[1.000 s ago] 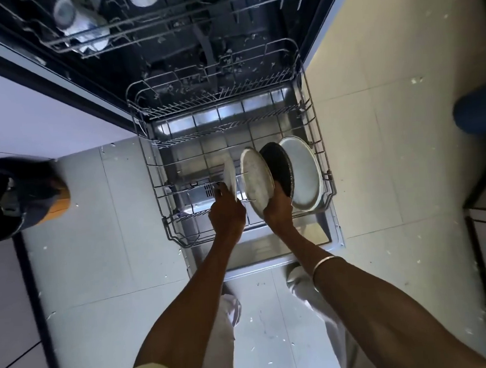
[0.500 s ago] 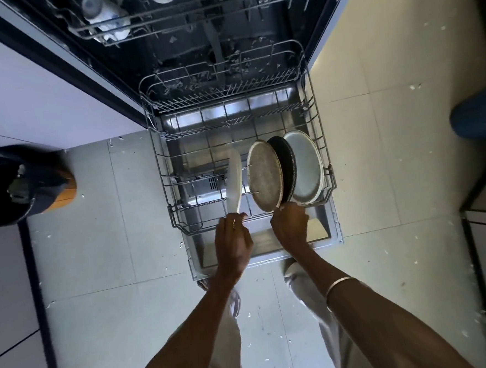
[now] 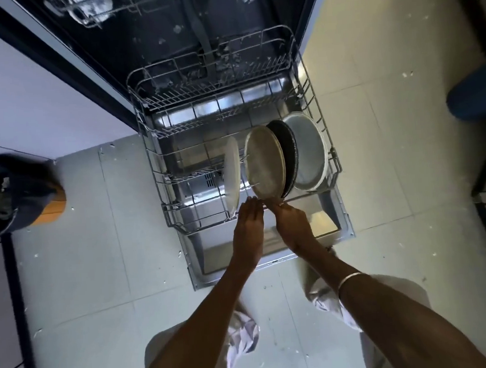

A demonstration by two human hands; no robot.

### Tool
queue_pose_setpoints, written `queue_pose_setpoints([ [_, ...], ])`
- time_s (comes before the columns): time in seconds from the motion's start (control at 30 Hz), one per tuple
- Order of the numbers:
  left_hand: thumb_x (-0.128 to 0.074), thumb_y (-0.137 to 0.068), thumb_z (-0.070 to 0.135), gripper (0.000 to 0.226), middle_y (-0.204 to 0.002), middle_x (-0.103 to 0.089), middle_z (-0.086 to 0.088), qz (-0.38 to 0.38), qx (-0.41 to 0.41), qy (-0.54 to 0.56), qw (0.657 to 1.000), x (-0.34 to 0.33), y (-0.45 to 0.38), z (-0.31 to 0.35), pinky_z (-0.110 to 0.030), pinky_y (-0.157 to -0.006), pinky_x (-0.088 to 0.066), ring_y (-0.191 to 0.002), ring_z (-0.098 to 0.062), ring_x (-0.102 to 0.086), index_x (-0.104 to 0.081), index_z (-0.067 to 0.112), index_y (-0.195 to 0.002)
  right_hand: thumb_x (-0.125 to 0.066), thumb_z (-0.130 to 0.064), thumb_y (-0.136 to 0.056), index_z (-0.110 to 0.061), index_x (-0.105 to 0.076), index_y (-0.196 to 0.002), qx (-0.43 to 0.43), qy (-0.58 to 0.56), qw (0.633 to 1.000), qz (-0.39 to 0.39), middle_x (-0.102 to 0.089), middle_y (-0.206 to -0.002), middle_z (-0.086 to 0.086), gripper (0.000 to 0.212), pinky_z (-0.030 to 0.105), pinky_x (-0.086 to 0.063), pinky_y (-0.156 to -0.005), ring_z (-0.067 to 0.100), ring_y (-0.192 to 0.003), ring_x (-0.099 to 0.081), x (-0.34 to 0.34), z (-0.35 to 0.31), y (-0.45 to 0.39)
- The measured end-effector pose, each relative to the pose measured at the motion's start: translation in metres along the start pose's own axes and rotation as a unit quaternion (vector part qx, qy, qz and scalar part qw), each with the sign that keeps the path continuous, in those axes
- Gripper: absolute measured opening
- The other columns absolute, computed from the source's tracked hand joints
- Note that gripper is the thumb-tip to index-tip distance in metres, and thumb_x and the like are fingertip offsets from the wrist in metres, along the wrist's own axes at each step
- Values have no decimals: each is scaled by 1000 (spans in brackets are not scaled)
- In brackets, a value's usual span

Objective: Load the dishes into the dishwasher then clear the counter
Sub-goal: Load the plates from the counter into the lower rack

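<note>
The dishwasher's lower rack is pulled out over the open door. Several plates stand upright in its front row: a small white plate, a tan plate, a black plate and a large white plate. My left hand reaches to the rack's front rail just below the small white plate, with straight fingers that hold nothing. Beside it, my right hand has its fingertips at the rail under the tan plate. Neither hand grips a plate.
The upper rack with cups shows at the top, inside the dark tub. A dark bin with an orange base stands on the tiled floor at left. A blue object and dark cabinet edges lie at right. White cabinet fronts run along the left.
My left hand has let go of the small white plate, which now stands alone in the rack. Both hands have drawn back to the front rail. The view has shifted slightly.
</note>
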State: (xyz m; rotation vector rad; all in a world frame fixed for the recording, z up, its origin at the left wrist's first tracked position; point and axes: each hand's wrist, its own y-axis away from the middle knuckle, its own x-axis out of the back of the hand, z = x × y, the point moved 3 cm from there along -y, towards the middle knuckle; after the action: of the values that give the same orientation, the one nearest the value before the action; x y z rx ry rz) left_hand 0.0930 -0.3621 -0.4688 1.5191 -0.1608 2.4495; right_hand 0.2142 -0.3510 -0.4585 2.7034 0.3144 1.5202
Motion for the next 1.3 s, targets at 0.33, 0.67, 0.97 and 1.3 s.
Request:
queue_pose_setpoints([
  [0.33, -56, -76, -29, 51, -129, -62, -17, 263, -50, 107, 958, -42, -46, -40, -53, -102, -46, -127, -30, -54, -65, -5, -120, -46, 14, -70, -17, -69, -122, 136, -64, 979, 140, -68, -124, -1, 65, 24, -56, -83, 12, -114, -64, -18, 40, -53],
  [0.67, -41, -101, 17, 39, -130, -61, -20, 405, -163, 69, 897, -31, -185, -99, -53, -102, -45, -127, -30, -55, -67, -8, -115, -58, -9, -95, -19, -71, -120, 216, -100, 939, 248, -65, -129, -1, 30, 33, -52, -97, 13, -121, -60, -33, 53, -206],
  [0.97, -46, -96, 0, 30, -128, -63, -18, 467, -149, -11, 872, -7, -306, -145, -43, -113, -36, -125, -30, -56, -67, -5, -118, -44, -10, -93, -13, -66, -126, 209, -63, 910, 353, -60, -136, 2, 40, 32, -48, -103, 14, -131, -51, -36, 37, -330],
  [1.3, -53, -90, 16, 52, -145, -48, -18, 418, -107, -163, 887, 10, -380, -163, -50, -119, -23, -144, -32, -31, -49, -3, -138, -51, 3, -90, -8, -23, -154, 220, 56, 918, 326, -17, -163, 8, 71, 26, -28, -115, 24, -151, -10, -44, 30, -408],
])
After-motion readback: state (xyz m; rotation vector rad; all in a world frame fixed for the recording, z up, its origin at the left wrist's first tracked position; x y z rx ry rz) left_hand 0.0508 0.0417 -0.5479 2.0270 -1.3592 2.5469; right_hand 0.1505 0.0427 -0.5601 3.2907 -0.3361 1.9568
